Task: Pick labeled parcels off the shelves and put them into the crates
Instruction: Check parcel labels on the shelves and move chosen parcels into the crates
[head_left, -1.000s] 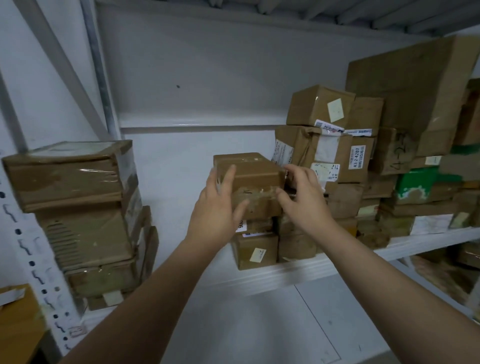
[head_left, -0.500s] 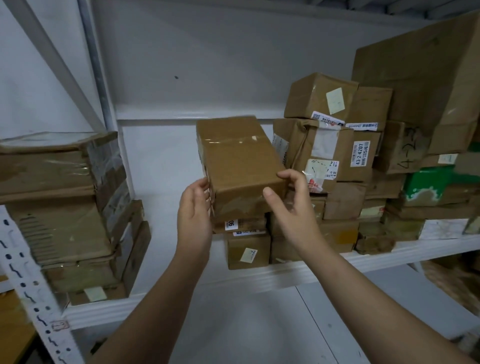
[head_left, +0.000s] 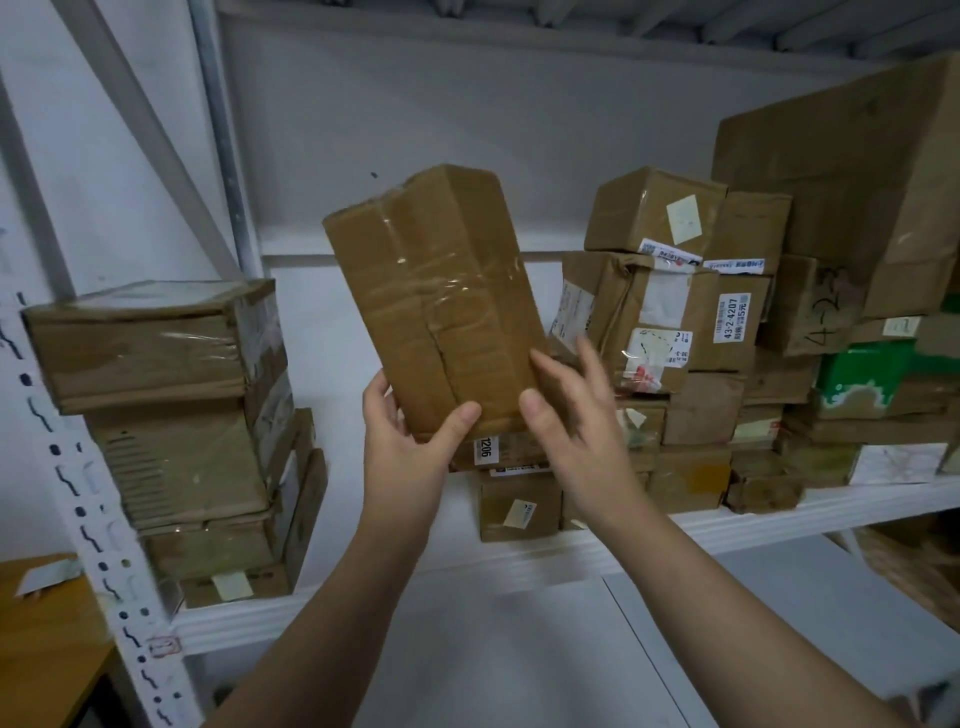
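Parcel (head_left: 436, 301) of brown cardboard, bound in clear tape, stands on end in the air in front of the shelf (head_left: 675, 535), tilted a little to the left. We hold it by its lower end with both hands. Our left hand (head_left: 402, 452) grips the lower left corner, with the thumb laid across the front face and the fingers curled round the left edge. Our right hand (head_left: 576, 436) holds the lower right corner, with the thumb on the front face and the fingers reaching behind the right edge; those fingers are blurred.

Behind the parcel, small boxes sit stacked on the white shelf, and a tag reading 1206 (head_left: 485, 449) shows on one between our hands. To the right rises a pile of labelled cartons (head_left: 670, 312), with a green box (head_left: 878, 374) among them and a large carton (head_left: 852, 176) at the top. To the left, a stack of taped parcels (head_left: 166, 415) stands just beside the perforated upright (head_left: 88, 525).
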